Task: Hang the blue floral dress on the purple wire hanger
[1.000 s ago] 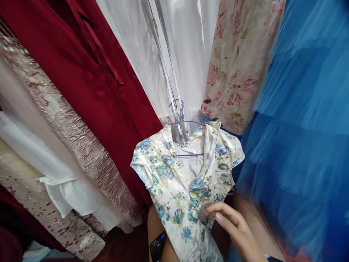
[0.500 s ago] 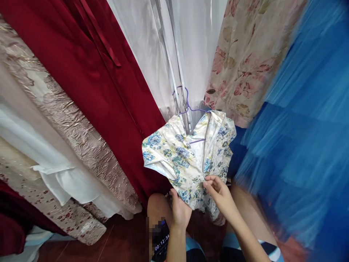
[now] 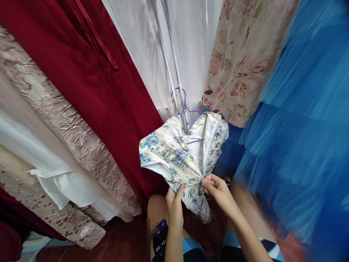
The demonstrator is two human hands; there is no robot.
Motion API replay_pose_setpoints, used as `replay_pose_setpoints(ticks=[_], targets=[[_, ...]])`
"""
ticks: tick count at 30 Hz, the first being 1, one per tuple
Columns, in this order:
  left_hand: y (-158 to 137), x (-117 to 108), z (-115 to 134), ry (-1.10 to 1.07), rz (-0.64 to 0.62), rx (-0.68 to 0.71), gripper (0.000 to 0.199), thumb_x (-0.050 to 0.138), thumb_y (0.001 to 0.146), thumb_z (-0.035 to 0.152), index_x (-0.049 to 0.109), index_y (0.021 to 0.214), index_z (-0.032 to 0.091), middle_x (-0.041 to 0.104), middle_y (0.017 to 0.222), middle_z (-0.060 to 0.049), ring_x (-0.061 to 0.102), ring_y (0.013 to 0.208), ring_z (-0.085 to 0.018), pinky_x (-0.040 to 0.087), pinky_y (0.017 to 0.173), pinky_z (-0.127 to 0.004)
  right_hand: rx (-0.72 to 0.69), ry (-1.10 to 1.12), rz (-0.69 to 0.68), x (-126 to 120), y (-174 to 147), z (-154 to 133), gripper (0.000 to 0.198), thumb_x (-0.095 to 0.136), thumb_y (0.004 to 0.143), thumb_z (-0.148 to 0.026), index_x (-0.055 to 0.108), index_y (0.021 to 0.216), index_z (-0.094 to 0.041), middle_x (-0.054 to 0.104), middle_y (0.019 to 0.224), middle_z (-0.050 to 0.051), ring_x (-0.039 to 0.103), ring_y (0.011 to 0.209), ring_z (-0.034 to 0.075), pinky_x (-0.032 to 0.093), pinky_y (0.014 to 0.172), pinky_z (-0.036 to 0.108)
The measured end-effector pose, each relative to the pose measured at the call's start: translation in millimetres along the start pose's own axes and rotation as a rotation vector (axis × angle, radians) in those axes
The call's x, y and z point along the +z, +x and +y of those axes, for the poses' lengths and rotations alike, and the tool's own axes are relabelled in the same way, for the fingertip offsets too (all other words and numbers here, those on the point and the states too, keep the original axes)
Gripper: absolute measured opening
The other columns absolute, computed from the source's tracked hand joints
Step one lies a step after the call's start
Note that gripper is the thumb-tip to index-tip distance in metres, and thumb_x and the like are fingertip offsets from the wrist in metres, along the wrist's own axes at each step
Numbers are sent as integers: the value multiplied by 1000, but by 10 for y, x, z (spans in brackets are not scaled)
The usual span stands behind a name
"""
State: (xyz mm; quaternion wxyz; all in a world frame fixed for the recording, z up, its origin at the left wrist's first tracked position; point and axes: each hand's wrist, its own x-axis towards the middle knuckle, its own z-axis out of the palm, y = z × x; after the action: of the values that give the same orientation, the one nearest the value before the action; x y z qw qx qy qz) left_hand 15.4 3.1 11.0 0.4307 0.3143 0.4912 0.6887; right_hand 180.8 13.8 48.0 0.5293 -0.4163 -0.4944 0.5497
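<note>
A cream blouse (image 3: pixel 174 153) with blue flowers hangs on a purple wire hanger (image 3: pixel 185 102), its zip opening (image 3: pixel 207 153) spread in a V. At the foot of that opening, my right hand (image 3: pixel 216 189) pinches the zip between thumb and fingertips; the pull itself is too small to make out. My left hand (image 3: pixel 176 205) grips the blouse's lower left side, thumb in front and fingers partly hidden behind the cloth. Below the hands the lower end of the blouse hangs bunched.
Metal rails (image 3: pixel 171 62) run down behind the hanger. A dark red garment (image 3: pixel 109 105) and pale brocade (image 3: pixel 89 145) hang left; a pink floral cloth (image 3: pixel 237 69) and blue tulle (image 3: pixel 289 134) hang right. A phone (image 3: pixel 160 240) showing a timer lies by my left forearm.
My left hand has moved up and closed on the blouse's side. The blouse's lower end has drawn narrower and shifted left, while my right hand stays at the zip.
</note>
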Motion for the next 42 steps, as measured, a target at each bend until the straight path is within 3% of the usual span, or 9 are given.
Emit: replay_pose_setpoints(ticks=[4, 6, 9, 11, 14, 19, 27, 42], targets=[[-114, 15, 171, 221, 338, 472, 33, 69, 83, 34, 58, 113, 25, 59, 120, -8, 56, 117, -25, 44, 103, -39, 35, 16, -16, -3, -95, -52, 33, 66, 84, -49, 57, 73, -19, 51, 53, -4, 42, 50, 12, 28, 52, 26], [-214, 76, 229, 279, 251, 561, 18, 66, 85, 31, 60, 100, 24, 60, 109, -7, 59, 107, -24, 48, 96, -38, 30, 4, -29, 12, -121, -86, 32, 66, 84, -48, 58, 73, -18, 50, 52, -4, 41, 50, 12, 28, 52, 26], [-324, 219, 226, 334, -88, 467, 10, 65, 85, 27, 64, 94, 24, 62, 102, -8, 62, 99, -25, 49, 92, -37, 23, -10, -54, 51, -156, -141, 30, 66, 84, -46, 60, 73, -18, 48, 53, -4, 40, 51, 12, 27, 51, 26], [-350, 313, 163, 335, -198, 374, 21, 66, 84, 25, 64, 105, 24, 63, 106, -8, 62, 103, -25, 49, 95, -37, 21, -4, -73, 78, -181, -164, 30, 66, 84, -45, 60, 72, -18, 46, 54, -4, 39, 51, 12, 27, 51, 26], [-348, 388, 24, 318, -193, 314, 21, 65, 85, 25, 63, 105, 22, 65, 102, -8, 64, 99, -23, 50, 91, -35, 13, 13, -88, 104, -214, -167, 30, 65, 85, -45, 58, 71, -18, 46, 56, -4, 39, 53, 12, 28, 52, 26], [-353, 378, -103, 390, -175, 348, 14, 59, 90, 27, 63, 99, 18, 67, 94, -7, 65, 91, -21, 52, 84, -33, 35, 65, -70, 114, -225, -157, 32, 68, 83, -44, 57, 69, -17, 44, 55, -5, 37, 52, 10, 26, 52, 25], [-405, 388, -38, 382, -236, 323, 13, 58, 92, 27, 61, 99, 17, 67, 92, -7, 67, 87, -19, 54, 80, -30, 76, 197, -36, 108, -219, -166, 32, 72, 80, -44, 61, 70, -15, 47, 52, -5, 36, 49, 9, 24, 50, 24], [-399, 349, 65, 396, -282, 337, 10, 59, 91, 25, 62, 88, 16, 65, 81, -5, 64, 78, -17, 51, 74, -26, 59, 207, 13, 149, -229, -201, 32, 77, 76, -43, 65, 70, -14, 46, 50, -5, 36, 49, 8, 23, 50, 23]])
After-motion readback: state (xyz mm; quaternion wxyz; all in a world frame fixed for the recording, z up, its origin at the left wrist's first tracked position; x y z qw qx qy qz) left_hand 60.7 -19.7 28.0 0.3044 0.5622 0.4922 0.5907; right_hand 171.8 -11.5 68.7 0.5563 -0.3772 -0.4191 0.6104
